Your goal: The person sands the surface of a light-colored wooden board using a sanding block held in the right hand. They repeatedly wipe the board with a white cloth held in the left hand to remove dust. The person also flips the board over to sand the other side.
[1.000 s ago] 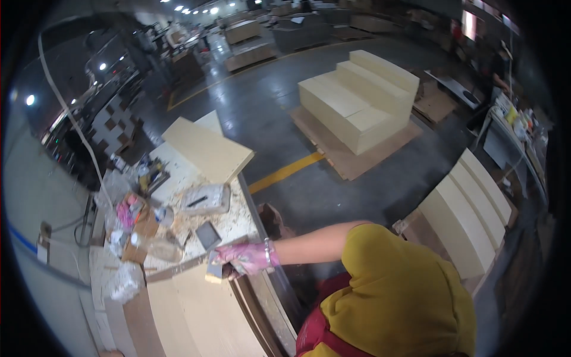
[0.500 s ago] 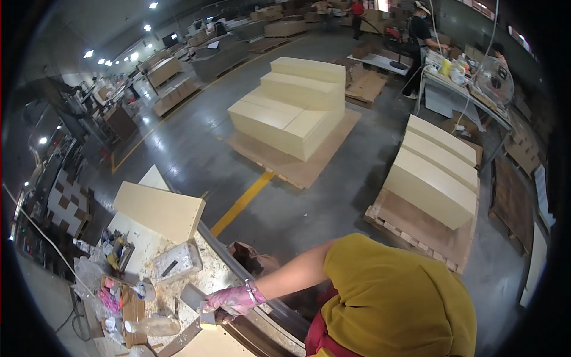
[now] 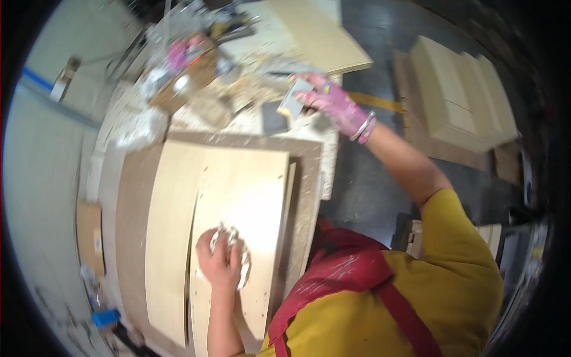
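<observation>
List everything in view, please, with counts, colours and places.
Bench: one, whitish, top centre
Near panels: two uppermost, cream, centre
Far board: one, cream, on bench
Stepped stack: one, cream, upper right
Pad: one, charcoal, on bench
Bottle: one, translucent, on bench
Block: one, grey-yellow, in right hand
Wad: one, white, under left hand
Apron: one, red, lower centre
Shirt: one, mustard, lower right
Left hand: one, bare, lower centre
Right hand: one, pink-gloved, upper centre

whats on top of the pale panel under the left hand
On the pale panel lies a crumpled white piece, maybe cloth, partly covered by the left hand. The panel surface beneath them is hidden.
</observation>
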### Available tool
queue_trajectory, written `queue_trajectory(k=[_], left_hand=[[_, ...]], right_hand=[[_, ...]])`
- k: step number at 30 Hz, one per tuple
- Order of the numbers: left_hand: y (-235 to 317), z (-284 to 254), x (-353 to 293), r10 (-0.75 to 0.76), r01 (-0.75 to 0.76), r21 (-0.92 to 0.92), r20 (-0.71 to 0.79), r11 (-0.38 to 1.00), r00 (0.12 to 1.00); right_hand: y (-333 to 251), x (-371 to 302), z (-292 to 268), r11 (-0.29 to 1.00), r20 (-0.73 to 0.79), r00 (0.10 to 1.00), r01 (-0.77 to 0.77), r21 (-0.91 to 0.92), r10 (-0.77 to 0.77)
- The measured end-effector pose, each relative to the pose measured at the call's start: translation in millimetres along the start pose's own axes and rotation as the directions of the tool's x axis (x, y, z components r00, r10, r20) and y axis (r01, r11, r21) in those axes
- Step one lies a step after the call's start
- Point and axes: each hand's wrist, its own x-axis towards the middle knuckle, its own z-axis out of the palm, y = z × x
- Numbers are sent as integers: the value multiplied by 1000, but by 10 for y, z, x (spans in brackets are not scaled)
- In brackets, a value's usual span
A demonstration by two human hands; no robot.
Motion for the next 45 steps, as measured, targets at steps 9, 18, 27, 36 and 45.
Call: queue_trajectory(k=[9, 18, 27, 36, 45], left_hand=[[2, -3, 40, 28, -26, 32, -53, 999, 998], [-3, 6, 83, 22, -21, 31, -51, 999, 998], [-27, -3, 53, 23, -20, 48, -42, 999, 999], [-24, -25, 70, 12, -11, 43, -42, 999, 999], [-5, -1, 67, 16, -13, 65, -44, 998, 999]], right_hand=[[596, 1036, 1091, 883, 359, 901, 359, -301, -244], [545, 1283, 1554, 809, 472, 829, 483, -335, -299], [368, 1278, 1676, 758, 548, 824, 448, -475, -145], [152, 1222, 1752, 784, 502, 864, 342, -518, -45], [340, 825, 1413, 740, 423, 901, 347, -576, -94]])
